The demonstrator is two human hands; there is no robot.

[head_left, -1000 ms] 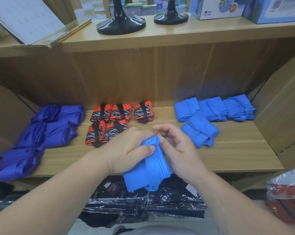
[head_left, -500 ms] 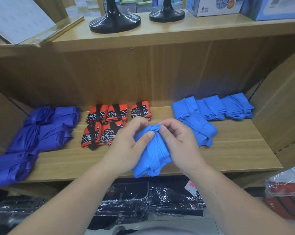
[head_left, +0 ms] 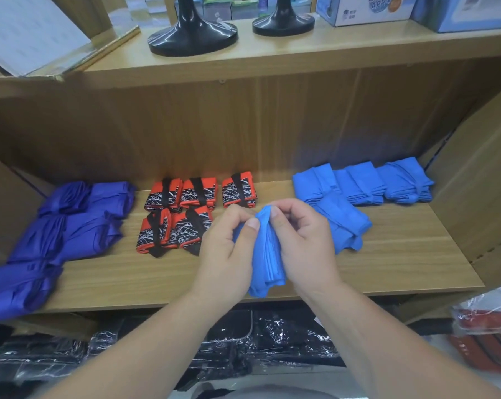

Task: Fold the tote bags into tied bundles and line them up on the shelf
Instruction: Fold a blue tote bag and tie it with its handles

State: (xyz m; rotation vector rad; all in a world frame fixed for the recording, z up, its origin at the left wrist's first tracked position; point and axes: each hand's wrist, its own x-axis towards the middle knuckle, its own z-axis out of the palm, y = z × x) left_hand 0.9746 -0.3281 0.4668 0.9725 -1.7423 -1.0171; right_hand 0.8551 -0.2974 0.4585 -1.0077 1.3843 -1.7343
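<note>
So the shelf [head_left: 272, 272] is a wide wooden board with a back wall and cardboard sides. It carries three groups: purple bundles [head_left: 70, 226] on the left, red bundles [head_left: 183, 208] in the middle and blue bundles [head_left: 358, 185] on the right. The blue ones sit three along the back with one in front [head_left: 341, 226], and there's bare wood just right of that front one, so that looks like my slot. Below the shelf there's stock in plastic wrap [head_left: 243, 341].

The bag [head_left: 268, 254] I'm working on is blue, already folded into a narrow strip. I'm holding it over the front middle of the shelf, with its long axis pointing away from me and the far end up between my hands. My left hand [head_left: 229, 249] and right hand [head_left: 304, 243] both grip it from the sides. My fingers [head_left: 253, 224] are curled in and pinching the top end, where I reckon the tie goes. I can't see a finished knot.

The blue group lies to the right of my fingers, so my right hand is nearer for the drop.
</note>
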